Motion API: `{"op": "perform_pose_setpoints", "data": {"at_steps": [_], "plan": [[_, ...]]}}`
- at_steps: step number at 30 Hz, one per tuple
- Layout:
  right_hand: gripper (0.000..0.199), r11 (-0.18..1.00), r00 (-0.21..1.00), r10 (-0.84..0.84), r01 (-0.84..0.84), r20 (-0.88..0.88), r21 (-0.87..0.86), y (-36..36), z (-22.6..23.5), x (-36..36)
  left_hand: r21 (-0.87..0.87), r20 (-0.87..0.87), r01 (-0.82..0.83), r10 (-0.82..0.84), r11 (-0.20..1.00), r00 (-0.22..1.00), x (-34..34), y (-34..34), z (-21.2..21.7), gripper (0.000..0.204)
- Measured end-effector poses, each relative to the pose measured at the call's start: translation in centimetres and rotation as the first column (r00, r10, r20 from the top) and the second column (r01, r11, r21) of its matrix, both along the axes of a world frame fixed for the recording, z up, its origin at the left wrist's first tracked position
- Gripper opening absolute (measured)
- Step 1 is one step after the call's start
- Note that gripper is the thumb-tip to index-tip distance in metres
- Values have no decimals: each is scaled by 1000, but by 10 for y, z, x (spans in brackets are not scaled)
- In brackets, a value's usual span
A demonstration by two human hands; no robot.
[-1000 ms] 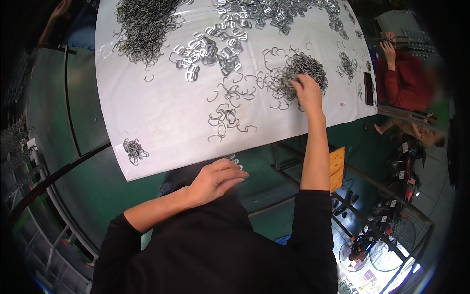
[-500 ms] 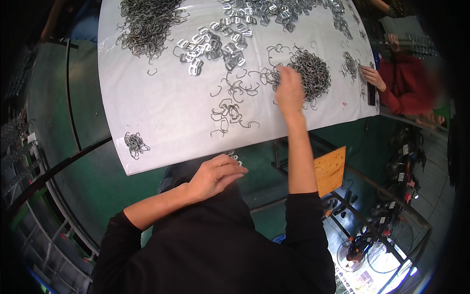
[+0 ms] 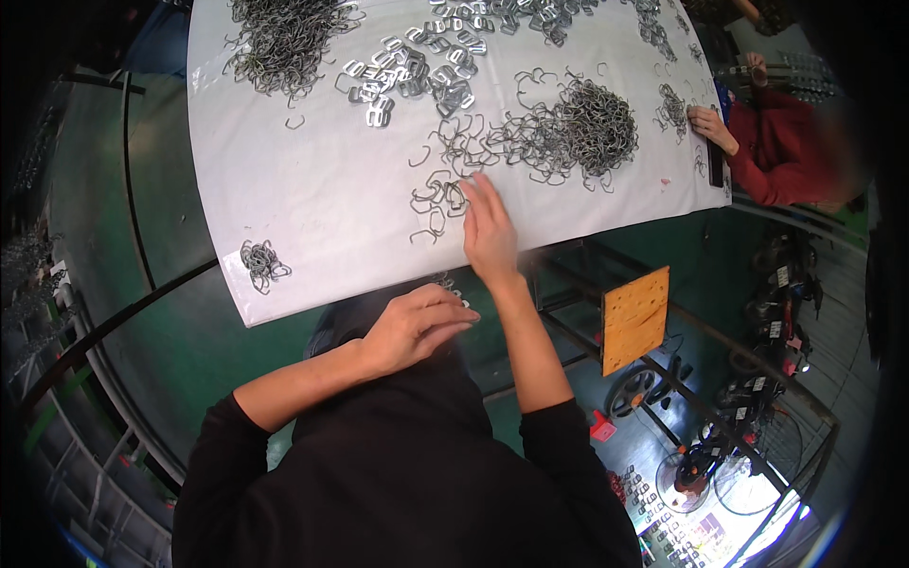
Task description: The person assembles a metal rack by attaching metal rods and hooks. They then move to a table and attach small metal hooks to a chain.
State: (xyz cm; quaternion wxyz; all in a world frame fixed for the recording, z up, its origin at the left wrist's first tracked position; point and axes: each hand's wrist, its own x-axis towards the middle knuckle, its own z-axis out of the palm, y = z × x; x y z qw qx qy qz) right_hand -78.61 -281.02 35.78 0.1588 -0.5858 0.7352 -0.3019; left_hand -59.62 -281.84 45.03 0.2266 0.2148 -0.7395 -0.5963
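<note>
On the white-covered table (image 3: 322, 218), my right hand (image 3: 490, 232) lies with its fingers stretched out, the tips touching a loose group of bent metal wire hooks (image 3: 437, 204). More hooks spread away from there to a dense heap of wire hooks (image 3: 601, 128). Below the table's near edge, my left hand (image 3: 414, 327) rests over my lap, its fingers bent and pressed together. Whatever the left hand may hold is hidden by the fingers. Just beyond it, a few small shiny metal pieces (image 3: 452, 284) peek out.
Flat metal buckles (image 3: 412, 71) lie scattered toward the far side, beside a large hook pile (image 3: 289, 43). A small hook cluster (image 3: 262, 263) sits at the left corner. At the right, another person's hand (image 3: 712, 128) touches the table edge. An orange board (image 3: 634, 320) stands below.
My right hand has come from the dense hook heap leftward and nearer, to the loose hooks. Hooks now lie spread between heap and group. My left hand has stayed about where it was.
</note>
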Motion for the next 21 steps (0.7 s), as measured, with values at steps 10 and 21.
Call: {"op": "perform_pose_setpoints", "data": {"at_steps": [10, 21], "plan": [[30, 977, 874, -197, 211, -444, -17, -41, -12, -84, -11, 34, 3, -2, 1000, 999, 10, -2, 2, 19], [29, 983, 987, 104, -121, -123, -139, -34, -2, 5, -10, 22, 8, -8, 1000, 1000, 9, -4, 0, 19]]}}
